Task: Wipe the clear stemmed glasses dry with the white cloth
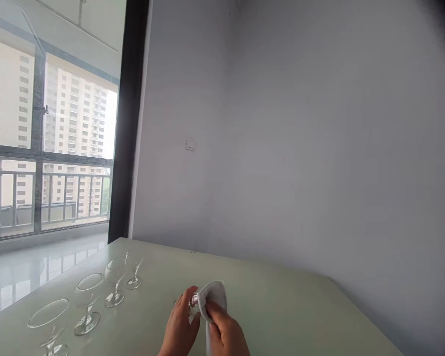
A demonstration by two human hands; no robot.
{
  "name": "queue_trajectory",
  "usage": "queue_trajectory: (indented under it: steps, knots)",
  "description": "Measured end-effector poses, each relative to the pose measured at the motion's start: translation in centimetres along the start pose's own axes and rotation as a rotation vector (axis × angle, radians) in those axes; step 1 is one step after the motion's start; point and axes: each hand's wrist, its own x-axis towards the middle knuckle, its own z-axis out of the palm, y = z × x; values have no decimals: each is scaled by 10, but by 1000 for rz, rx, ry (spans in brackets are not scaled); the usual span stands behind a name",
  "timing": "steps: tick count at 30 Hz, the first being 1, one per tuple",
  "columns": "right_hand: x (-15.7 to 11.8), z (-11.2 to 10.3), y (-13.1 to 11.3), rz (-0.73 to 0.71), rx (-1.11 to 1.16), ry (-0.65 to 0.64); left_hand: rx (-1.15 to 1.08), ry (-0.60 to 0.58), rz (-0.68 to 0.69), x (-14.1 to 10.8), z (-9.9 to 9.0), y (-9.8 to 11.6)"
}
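Note:
My left hand [180, 324] is closed around a clear glass [194, 308], most of which its fingers and the cloth hide. The short visible part looks like that of a stemmed glass, tilted on its side above the table. A light grey cloth [217, 291] is pinched in my right hand [226, 330] and pressed against the right end of the glass. Part of the cloth hangs down between my two hands. Both hands are close together at the bottom middle of the head view.
Several clear stemmed glasses stand upright in a row on the left of the pale green table [282, 306], among them a near glass [52, 326] and a far glass [134, 269]. Grey walls [300, 148] rise behind the table. A window [40, 153] is at left.

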Motion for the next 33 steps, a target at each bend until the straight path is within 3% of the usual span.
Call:
queue_trajectory:
  steps: [4, 7, 10, 16, 19, 23, 25, 28, 31, 33]
  knots:
    - [-4, 9, -2, 38, -46, -182, -14, 47, 2, -2, -2, -15]
    - [-3, 8, -4, 135, -178, -320, -13, 91, 92, -5, -3, -23]
    - [-2, 10, 2, 173, -272, -335, -22, 82, 168, -10, -1, -22]
    - [-4, 15, 15, 39, -205, -340, 17, -42, 157, -16, -3, -13]
    - [-4, 17, 16, 119, 139, -255, 133, -40, 224, -14, -10, -10]
    - [-1, 19, 15, 445, 903, -118, 341, -24, 430, -9, -24, 0]
    - [0, 18, 14, 491, 1025, -98, 403, -67, 472, -5, -32, 4]
    - [-1, 11, 8, 391, 789, -186, 353, -174, 436, 0, -40, 3]
    - [-2, -4, -4, 203, 170, -286, 207, -271, 338, 3, -39, -5]
    - [-2, -14, -11, 112, -126, -321, 134, -338, 235, 2, -36, -8]
